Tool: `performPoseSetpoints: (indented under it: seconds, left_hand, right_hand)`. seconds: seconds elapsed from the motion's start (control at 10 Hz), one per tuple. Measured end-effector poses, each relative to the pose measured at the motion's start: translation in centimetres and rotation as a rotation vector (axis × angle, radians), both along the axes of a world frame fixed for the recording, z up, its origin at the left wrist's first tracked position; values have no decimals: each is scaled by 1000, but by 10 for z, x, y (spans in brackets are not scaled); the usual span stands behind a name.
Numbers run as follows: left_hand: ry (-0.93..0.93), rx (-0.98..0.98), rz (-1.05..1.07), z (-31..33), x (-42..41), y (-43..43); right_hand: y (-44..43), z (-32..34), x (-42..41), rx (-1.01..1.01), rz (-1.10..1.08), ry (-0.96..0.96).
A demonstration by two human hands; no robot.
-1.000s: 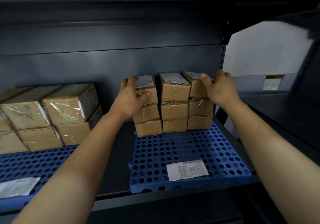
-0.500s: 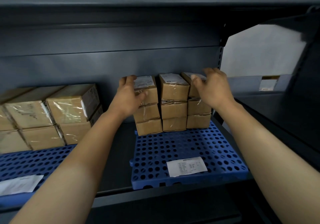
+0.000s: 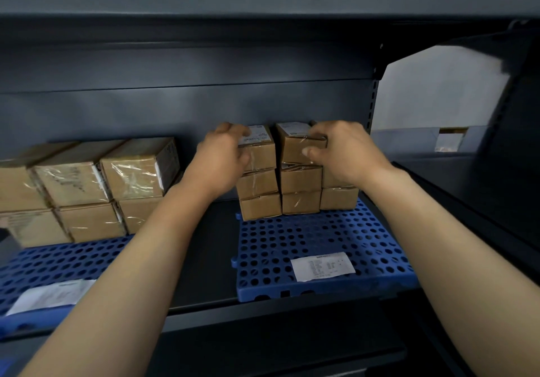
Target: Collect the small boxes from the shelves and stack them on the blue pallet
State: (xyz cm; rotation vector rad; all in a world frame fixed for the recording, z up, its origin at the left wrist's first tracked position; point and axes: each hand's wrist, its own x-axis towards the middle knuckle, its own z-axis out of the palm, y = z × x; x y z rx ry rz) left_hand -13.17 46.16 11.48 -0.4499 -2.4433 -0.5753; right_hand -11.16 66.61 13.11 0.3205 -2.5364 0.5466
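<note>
Nearest the viewer, two bare forearms reach over the shelf edge [image 3: 263, 312] toward the back. Between them a blue perforated pallet [image 3: 292, 242] carries a white paper slip [image 3: 321, 266] on its bare front half. At its rear stand small cardboard boxes in three columns, three high. Since half a second ago the right hand [image 3: 347, 151] has shifted inward from the right-hand column to the middle top box [image 3: 295, 143]; its grip now pinches that box, thumb on the front face and fingers over the top. The left hand [image 3: 222, 160] remains on the left top box [image 3: 260, 148], fingers curled over its upper edge and thumb on its front. Judged from this, both top boxes are about to be lifted off. Farther left, a second blue pallet [image 3: 58, 262] holds larger taped cartons [image 3: 131, 169] and another slip [image 3: 49, 295].
</note>
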Motion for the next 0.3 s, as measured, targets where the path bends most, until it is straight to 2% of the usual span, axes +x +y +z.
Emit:
performPoseSetpoints:
  seconds: [0.2,0.3]
  left_hand:
    - [-76,-295,-50,10,39,-1]
    - [-104,-346,-33,14,54,-3]
  right_hand:
    - [-27,7,30,333,12,-266]
    - [-39,2,42,388,24,-322]
